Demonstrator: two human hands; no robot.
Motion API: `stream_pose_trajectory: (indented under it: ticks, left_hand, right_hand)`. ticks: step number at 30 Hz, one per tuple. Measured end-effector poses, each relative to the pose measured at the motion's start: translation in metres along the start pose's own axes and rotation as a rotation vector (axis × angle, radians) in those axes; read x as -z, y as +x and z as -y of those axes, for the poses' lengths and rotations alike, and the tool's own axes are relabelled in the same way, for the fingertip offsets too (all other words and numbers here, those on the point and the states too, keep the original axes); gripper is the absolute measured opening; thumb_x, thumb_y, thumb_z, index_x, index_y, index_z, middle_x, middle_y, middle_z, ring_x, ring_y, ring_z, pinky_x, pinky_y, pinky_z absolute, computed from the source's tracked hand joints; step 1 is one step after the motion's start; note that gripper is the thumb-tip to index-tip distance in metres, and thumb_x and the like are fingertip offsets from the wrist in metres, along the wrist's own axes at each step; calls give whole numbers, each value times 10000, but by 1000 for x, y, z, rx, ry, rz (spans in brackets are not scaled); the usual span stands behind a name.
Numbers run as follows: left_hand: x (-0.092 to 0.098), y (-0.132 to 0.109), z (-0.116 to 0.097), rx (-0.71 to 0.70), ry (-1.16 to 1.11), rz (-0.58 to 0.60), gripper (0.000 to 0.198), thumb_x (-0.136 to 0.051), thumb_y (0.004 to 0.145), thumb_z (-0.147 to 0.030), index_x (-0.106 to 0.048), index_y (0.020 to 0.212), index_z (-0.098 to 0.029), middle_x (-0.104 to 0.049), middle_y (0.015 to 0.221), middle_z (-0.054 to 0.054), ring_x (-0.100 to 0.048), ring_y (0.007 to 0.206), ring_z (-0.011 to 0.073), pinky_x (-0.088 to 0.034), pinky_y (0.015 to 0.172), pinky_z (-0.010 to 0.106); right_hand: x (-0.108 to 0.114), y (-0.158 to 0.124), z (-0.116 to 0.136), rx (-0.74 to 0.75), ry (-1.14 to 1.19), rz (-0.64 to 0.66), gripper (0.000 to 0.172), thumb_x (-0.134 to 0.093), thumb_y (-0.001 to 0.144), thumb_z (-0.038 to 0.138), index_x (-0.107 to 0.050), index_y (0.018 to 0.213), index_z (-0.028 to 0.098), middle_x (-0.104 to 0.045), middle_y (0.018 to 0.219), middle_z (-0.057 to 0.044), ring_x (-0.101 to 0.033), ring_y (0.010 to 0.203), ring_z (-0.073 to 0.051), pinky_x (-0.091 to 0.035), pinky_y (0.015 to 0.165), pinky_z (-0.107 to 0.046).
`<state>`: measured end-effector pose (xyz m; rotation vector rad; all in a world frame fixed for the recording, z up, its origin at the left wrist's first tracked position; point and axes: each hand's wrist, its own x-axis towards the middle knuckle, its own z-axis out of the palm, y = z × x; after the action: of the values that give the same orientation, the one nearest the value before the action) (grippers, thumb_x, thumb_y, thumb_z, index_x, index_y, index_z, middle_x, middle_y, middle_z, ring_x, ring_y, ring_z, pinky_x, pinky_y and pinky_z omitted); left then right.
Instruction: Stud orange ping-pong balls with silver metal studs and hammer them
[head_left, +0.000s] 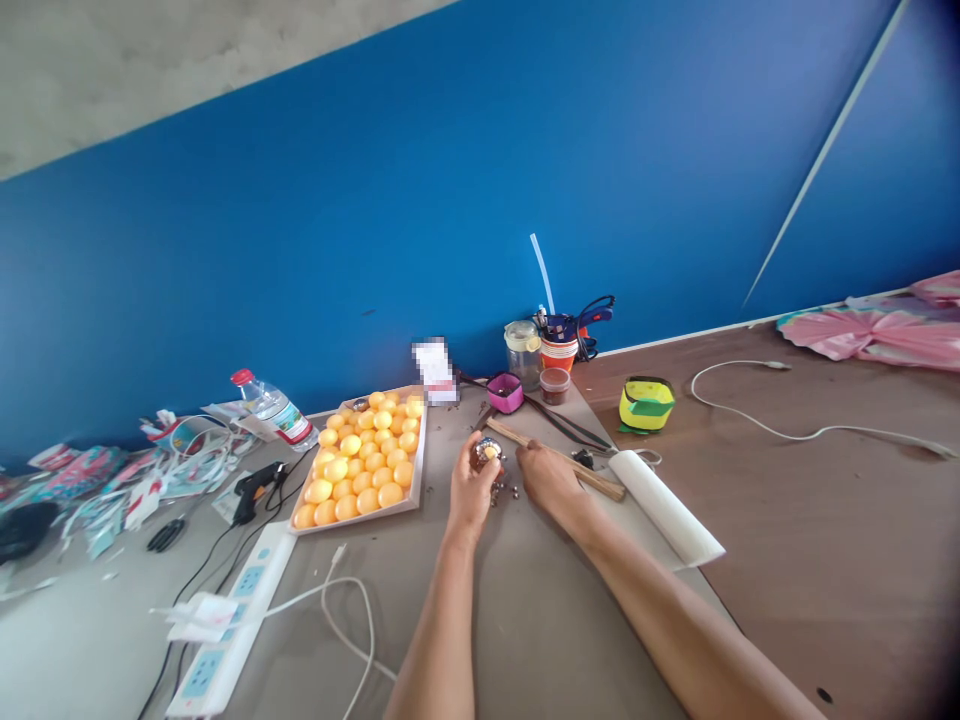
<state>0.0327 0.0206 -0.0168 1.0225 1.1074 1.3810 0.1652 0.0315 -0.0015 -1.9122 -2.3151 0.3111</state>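
Note:
My left hand (472, 488) is closed round a small ball (489, 451) that is partly covered with dark, shiny pieces; a yellow-orange patch shows on it. To the right, my right hand (547, 478) rests by a wooden stick (600, 480), its fingers bent and partly hidden; what they hold, if anything, is too small to make out. Several tiny dark beads (515, 492) lie on the table between my hands. A purple container (505, 393) stands behind them. To the left, a shallow box (421, 460) holds several orange balls (391, 494).
A white roll (667, 508) and a yellow-green container (646, 404) are at right. Jars and an orange cup (559, 354) stand near the blue wall. Leftward are a bottle (276, 410), a glue gun (257, 490), a power strip (247, 600) and loose cables.

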Motion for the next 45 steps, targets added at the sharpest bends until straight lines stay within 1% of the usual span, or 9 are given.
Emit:
stream_pose_trajectory:
  ticks: [3,7,13,17,27,34,39,42,45]
  left_hand:
    - [0,-1,2,-67,63,3,664,-683,674,-275,-411,1278,-228,-606,930,35,-565,742,123,-461,706,259]
    - [-1,-1,1,-145,147,-8,499,-681,676,-303,-534,1144,-207,-597,937,44,-561,759,132,-456,723,260]
    - [-5,-4,-13,37,-221,-11,488,-652,706,-370,-517,1148,-213,-584,854,12,-575,689,107,-445,710,260]
    - [-3,-4,-19,107,-402,-6,414,-642,702,-387,-532,1054,-199,-591,788,11,-568,636,101,-435,660,251]
    - [5,1,-14,165,-518,19,264,-629,708,-274,-508,936,-217,-627,825,18,-580,638,100,-435,653,240]
    - [3,1,-15,184,-529,-49,355,-673,697,-291,-525,1011,-217,-622,790,12,-604,646,122,-446,649,252]
    - [2,0,-16,193,-554,-32,387,-681,697,-317,-531,1038,-213,-630,806,22,-621,703,142,-455,682,269]
    - [1,-1,-18,194,-554,-26,390,-683,696,-309,-529,1041,-212,-633,802,22,-622,704,142,-456,685,268]
    - [1,-1,-18,199,-550,-6,400,-680,699,-293,-523,1058,-213,-632,796,17,-627,709,142,-459,690,265]
  right_hand:
    - [1,2,1,-2,1,2,287,-372,807,33,-602,955,121,-624,939,-153,-652,822,-223,-479,692,-297]
    - [0,1,2,6,-3,-15,299,-351,815,36,-599,965,113,-616,962,-158,-650,824,-225,-477,696,-297]
    - [-1,-1,1,14,3,-5,298,-355,806,32,-586,966,131,-596,984,-143,-652,786,-213,-473,660,-290]
    - [2,-1,1,10,11,3,307,-367,787,18,-594,961,129,-601,980,-141,-649,797,-218,-470,666,-294]
    - [6,0,2,5,27,28,287,-372,802,17,-604,949,103,-623,946,-166,-648,799,-213,-461,680,-291]
    - [5,-1,-2,14,41,17,252,-393,796,28,-604,894,125,-625,936,-137,-644,782,-190,-436,658,-257]
    - [2,0,0,-2,41,15,254,-396,783,28,-601,895,128,-624,924,-131,-640,755,-189,-420,624,-255]
    - [-2,1,-2,-7,126,-95,241,-393,787,52,-591,894,141,-612,969,-121,-624,725,-161,-402,607,-241]
    - [-6,5,-5,-25,406,-291,206,-388,798,109,-584,845,152,-625,911,-89,-596,711,-141,-392,633,-232]
